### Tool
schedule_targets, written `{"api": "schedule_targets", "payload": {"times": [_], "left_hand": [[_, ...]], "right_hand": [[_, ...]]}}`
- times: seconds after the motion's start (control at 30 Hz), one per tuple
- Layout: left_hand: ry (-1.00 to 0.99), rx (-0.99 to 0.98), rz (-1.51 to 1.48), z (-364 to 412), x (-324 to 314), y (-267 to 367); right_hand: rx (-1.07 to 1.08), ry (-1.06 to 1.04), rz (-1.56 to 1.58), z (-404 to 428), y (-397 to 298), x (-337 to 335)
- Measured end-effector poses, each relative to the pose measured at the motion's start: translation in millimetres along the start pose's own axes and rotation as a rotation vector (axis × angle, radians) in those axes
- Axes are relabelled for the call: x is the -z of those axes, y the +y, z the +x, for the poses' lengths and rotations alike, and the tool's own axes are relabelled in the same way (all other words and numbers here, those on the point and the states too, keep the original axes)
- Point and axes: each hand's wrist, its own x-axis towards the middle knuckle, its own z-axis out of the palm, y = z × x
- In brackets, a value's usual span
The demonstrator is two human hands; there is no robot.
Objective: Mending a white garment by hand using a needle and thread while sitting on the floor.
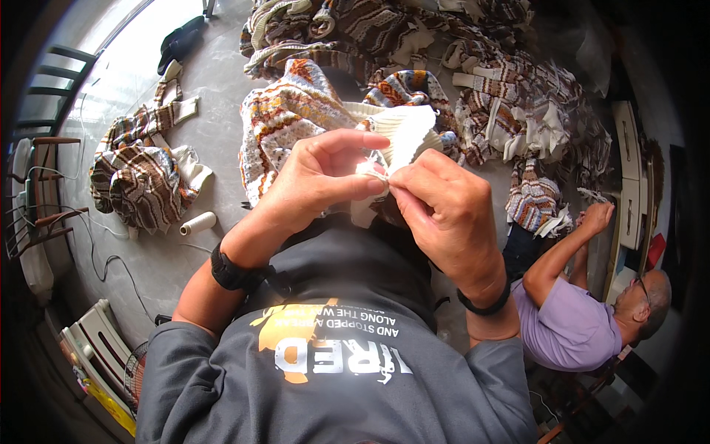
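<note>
A patterned knitted garment (283, 114) in white, brown, orange and blue lies over my lap. Its cream ribbed edge (407, 130) is raised between my hands. My left hand (316, 175) holds a piece of that edge on its thumb, with the index finger lifted apart above; the other fingers are partly hidden. Thumb and forefinger of my right hand (452, 213) pinch the same edge right beside the left thumb. White loose yarn ends (370, 165) show between the two hands. Whether the right fingertips also hold a needle or thread is too small to tell.
Heaps of similar knitwear (377, 33) lie ahead and to the right (516, 111). A smaller pile (147, 177) and a cream thread cone (198, 223) rest on the grey floor (233, 177) at left. A cable (105, 272) crosses there. Another person (571, 322) sits at right, handling knitwear.
</note>
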Motion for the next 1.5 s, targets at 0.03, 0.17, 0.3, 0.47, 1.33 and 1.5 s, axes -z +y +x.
{"api": "schedule_targets", "payload": {"times": [0.03, 0.17, 0.3, 0.47, 1.33, 1.5], "left_hand": [[-0.004, 0.003, 0.002, 0, 0, 0], [0.006, 0.012, 0.027, 0, -1, 0], [0.007, 0.002, 0.026, 0, -1, 0], [0.016, -0.012, 0.037, 0, -2, 1], [0.188, -0.101, 0.153, 10, -6, 6], [0.138, -0.099, 0.144, 12, -15, 12]], "right_hand": [[-0.002, 0.001, 0.017, 0, 0, 0], [0.003, 0.000, 0.016, -1, 1, 0], [0.011, 0.009, 0.007, -3, 1, -1], [0.007, 0.051, 0.031, -5, -1, -3], [0.858, -0.876, 1.552, -24, -43, 69], [0.750, -0.744, 1.438, -38, -34, 62]]}}
